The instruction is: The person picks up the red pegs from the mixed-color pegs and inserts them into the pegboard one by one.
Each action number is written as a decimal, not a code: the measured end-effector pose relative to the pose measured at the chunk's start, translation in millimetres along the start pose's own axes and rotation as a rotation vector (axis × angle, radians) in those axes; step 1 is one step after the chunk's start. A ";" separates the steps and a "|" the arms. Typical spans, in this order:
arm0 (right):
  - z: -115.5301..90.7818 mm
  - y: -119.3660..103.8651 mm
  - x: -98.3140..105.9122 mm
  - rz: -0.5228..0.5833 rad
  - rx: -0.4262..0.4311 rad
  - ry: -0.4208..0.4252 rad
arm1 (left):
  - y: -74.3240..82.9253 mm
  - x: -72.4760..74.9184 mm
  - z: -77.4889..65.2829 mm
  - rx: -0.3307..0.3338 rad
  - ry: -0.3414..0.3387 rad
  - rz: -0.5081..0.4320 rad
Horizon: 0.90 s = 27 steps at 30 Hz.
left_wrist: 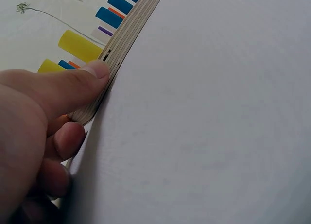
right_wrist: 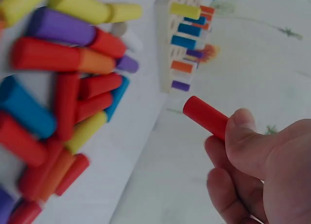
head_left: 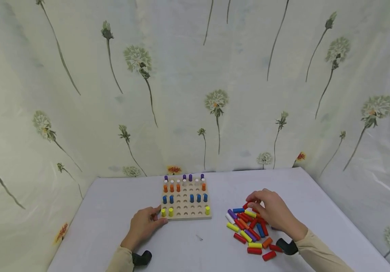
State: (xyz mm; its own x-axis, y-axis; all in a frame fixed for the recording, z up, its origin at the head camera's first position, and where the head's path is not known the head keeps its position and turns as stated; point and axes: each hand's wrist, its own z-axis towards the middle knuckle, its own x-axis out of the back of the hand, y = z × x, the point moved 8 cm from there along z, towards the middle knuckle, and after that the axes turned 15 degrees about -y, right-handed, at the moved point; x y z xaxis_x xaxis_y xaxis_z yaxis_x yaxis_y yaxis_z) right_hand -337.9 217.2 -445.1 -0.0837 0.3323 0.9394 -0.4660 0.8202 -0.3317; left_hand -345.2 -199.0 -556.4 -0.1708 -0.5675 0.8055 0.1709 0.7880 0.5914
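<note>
A wooden pegboard (head_left: 189, 218) with rows of holes lies left of the table's middle. Yellow, blue, orange, white and purple pegs stand in it, row by row. At its near left corner, my left hand (head_left: 143, 227) grips the board; in the left wrist view the thumb (left_wrist: 95, 71) presses the layered edge and the other fingers curl round the corner. Over a loose heap of pegs on the right is my right hand (head_left: 274, 212). Between its thumb and fingers it pinches a red peg (right_wrist: 206, 117), whose far end sticks out.
The heap holds many red pegs (head_left: 254, 251), with some yellow pegs (head_left: 232, 227), blue, purple, orange and white ones mixed in. A small clear scrap (head_left: 199, 237) lies on the white table (head_left: 174, 253). Behind the table hangs a flower-patterned curtain (head_left: 181, 124).
</note>
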 end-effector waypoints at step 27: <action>130.8 -129.7 -42.7 0.028 0.281 0.126 | -1.4 1.2 1.8 0.005 0.000 -0.019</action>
State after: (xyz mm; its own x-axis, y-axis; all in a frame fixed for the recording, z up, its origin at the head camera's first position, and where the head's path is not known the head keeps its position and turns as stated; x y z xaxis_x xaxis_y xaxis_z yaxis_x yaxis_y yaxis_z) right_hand -389.1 35.7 -430.9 0.0017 0.4225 0.9063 -0.6917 0.6551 -0.3041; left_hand -347.4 -200.4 -556.4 -0.1744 -0.5822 0.7941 0.1629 0.7783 0.6064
